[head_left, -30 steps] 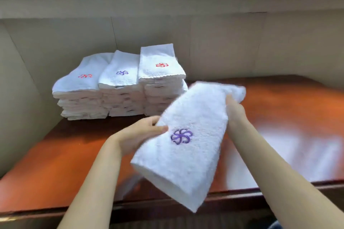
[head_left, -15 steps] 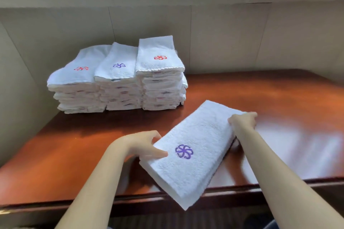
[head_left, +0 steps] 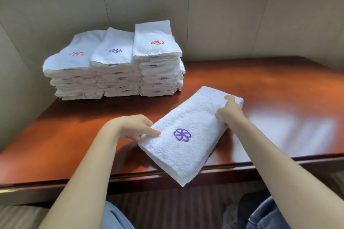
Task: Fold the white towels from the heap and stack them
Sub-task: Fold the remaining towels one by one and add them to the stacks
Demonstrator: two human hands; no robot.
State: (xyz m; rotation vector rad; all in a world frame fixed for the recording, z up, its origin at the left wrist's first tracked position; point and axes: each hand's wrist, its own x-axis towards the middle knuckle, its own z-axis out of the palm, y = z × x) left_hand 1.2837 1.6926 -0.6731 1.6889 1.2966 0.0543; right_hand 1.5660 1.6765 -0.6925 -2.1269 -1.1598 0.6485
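A folded white towel (head_left: 188, 126) with a purple flower emblem lies slanted on the wooden table (head_left: 270, 83), its near corner hanging past the front edge. My left hand (head_left: 137, 126) pinches its left edge, thumb on top. My right hand (head_left: 229, 108) grips the towel's far right end, fingers curled into the cloth. Three stacks of folded white towels (head_left: 115, 65) stand side by side at the back left, topped with red, purple and red emblems.
Beige wall panels (head_left: 223, 20) close off the table at the back and on the left. The table's front edge (head_left: 55, 186) runs across below my arms. My knees in blue jeans (head_left: 268, 215) show beneath it.
The towel was held up in the air a second ago; it has come down onto the table. The view has tilted downward, and my right hand has shifted onto the towel's far end.
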